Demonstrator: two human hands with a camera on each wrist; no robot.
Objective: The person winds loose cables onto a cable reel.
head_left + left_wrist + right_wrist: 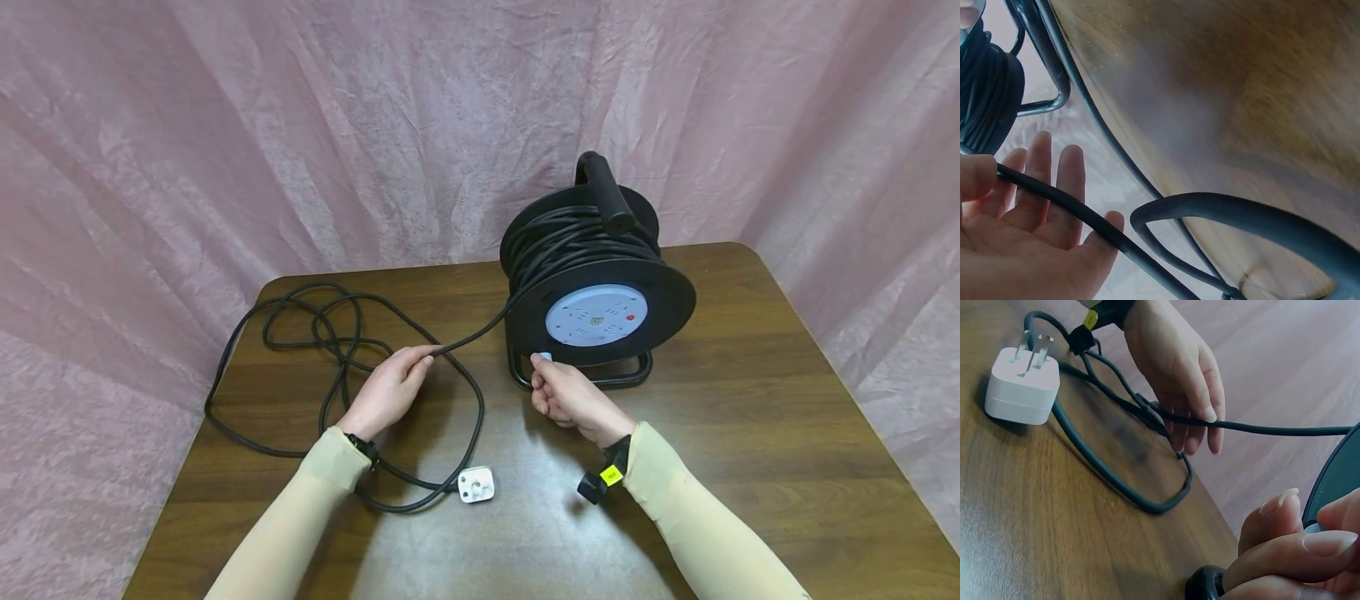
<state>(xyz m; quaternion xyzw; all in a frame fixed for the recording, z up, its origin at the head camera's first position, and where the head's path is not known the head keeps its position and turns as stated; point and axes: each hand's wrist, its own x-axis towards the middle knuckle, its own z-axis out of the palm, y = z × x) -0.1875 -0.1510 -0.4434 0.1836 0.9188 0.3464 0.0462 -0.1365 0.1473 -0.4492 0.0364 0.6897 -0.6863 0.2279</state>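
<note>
A black cable reel (667, 312) stands on its tube frame, wound with black cable and fitted with a pale blue socket panel (570, 321). From the reel, a length of cable (480, 335) runs left to my left hand (392, 390), which pinches it between thumb and fingers. In the left wrist view the cable (1088, 215) crosses that palm, the other fingers loosely bent. At the reel's lower front edge, my right hand (577, 404) pinches a small pale blue knob (546, 357) between thumb and forefinger. Fingers hide most of the knob.
Loose cable loops (225, 375) spread over the left part of the wooden table (780, 417). A white plug (476, 484) lies at the cable's end near the middle front, pins up. The reel's carrying handle (609, 196) rises on top. A pink curtain (420, 125) hangs behind.
</note>
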